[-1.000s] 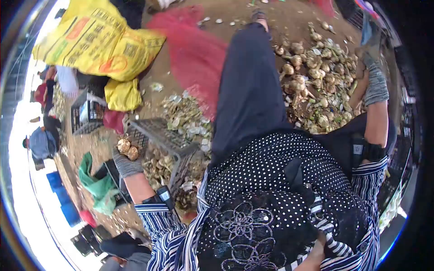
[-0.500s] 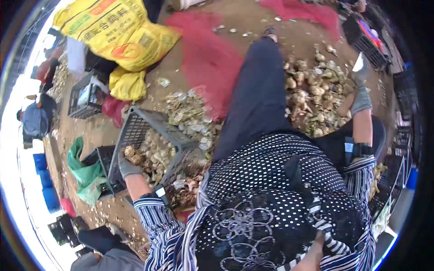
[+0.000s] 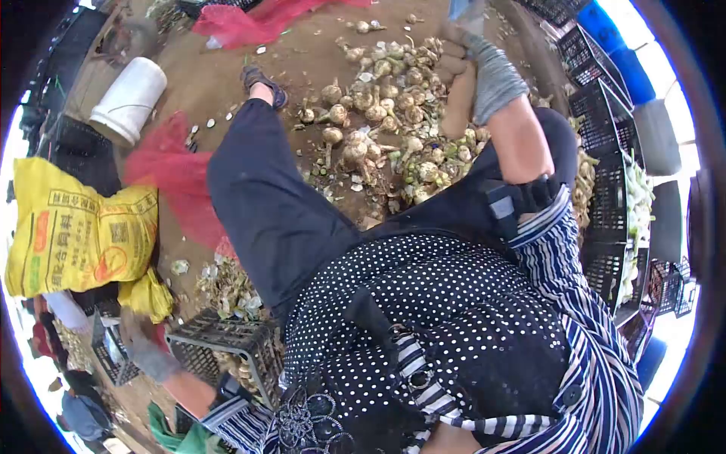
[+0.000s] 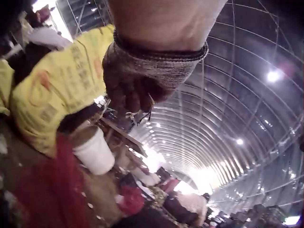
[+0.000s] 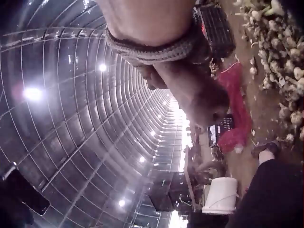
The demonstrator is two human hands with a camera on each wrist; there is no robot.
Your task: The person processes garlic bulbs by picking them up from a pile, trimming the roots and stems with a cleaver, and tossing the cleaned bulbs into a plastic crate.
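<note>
In the head view my left hand, in a grey knit glove, is blurred by motion above the left rim of the grey plastic crate. The left wrist view shows that gloved hand with curled fingers and a few dry wisps at the fingertips; I cannot tell whether bulbs lie inside it. My gloved right hand is at the right edge of a heap of garlic bulbs. It grips a knife whose pale blade shows blurred at the top. The right wrist view hides the blade behind my hand.
Yellow printed sack and white bucket stand left. Red netting lies beside my outstretched leg. Dry peelings are heaped near the grey crate. Black crates line the right side. Other people appear in the background.
The head view has turned, shifting the scene around. Two bulbs showed in my left hand earlier, first beside, then over the crate; that hand is now at its left rim, without clearly visible bulbs.
</note>
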